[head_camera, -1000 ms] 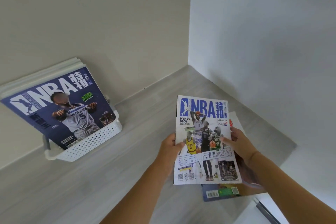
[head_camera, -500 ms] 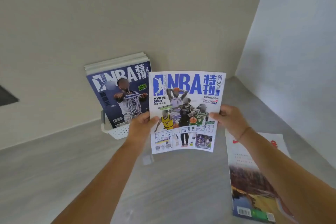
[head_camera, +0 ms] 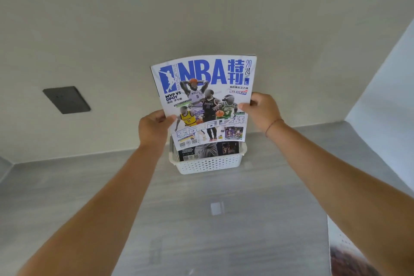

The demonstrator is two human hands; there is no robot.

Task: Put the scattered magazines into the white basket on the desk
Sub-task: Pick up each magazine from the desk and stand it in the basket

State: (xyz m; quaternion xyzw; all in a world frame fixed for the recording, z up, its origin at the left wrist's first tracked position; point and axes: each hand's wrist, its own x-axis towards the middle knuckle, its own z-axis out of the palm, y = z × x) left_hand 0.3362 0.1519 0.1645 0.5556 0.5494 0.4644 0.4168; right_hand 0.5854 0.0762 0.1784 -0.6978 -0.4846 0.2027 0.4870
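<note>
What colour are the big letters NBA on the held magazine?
Blue, on a white cover; the magazine shows best in the head view.

You've lifted the NBA magazine (head_camera: 206, 96) off the desk magazine (head_camera: 345, 251) at your right and carried it across to the white basket (head_camera: 208, 163). A second ago it lay tilted low over the desk (head_camera: 190, 237), with the basket far out beyond the fingers of your left hand (head_camera: 152, 127). Now it stands upright, and the basket sits directly below the fingers of both hands, the cover's lower edge just over its opening. Your right hand (head_camera: 264, 112) has risen with it. The dark blue magazine (head_camera: 201, 152) in the basket, once in full sight, is mostly hidden behind the cover, with only its bottom strip showing beneath your fingers. The desk magazine now lies well back of your right fingers, near your elbow.
</note>
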